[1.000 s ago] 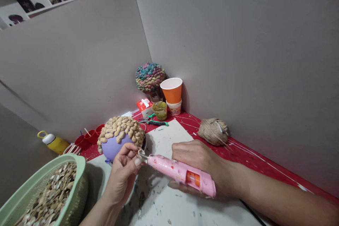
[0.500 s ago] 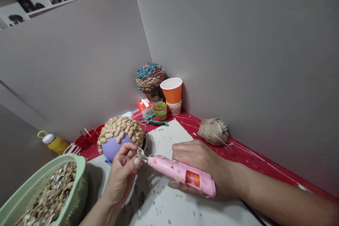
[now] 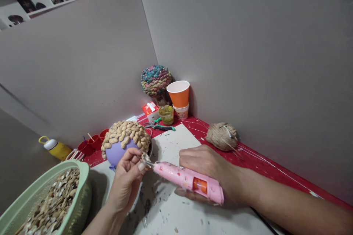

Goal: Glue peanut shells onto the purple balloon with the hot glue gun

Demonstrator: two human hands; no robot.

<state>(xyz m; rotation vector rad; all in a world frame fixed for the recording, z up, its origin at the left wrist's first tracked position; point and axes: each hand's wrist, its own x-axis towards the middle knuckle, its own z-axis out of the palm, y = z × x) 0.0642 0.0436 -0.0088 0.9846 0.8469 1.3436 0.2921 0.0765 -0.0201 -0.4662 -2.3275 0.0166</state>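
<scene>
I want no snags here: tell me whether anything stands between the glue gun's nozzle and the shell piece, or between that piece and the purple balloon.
Nothing visible separates the nozzle from the shell piece; its tip overlaps the piece in view. Toward the purple balloon, only the left hand, pinching the piece, shows in between.

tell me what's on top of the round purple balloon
Tan peanut shells cover the upper part of the round purple balloon, hiding its surface there; the left hand blocks part of its lower right.
</scene>
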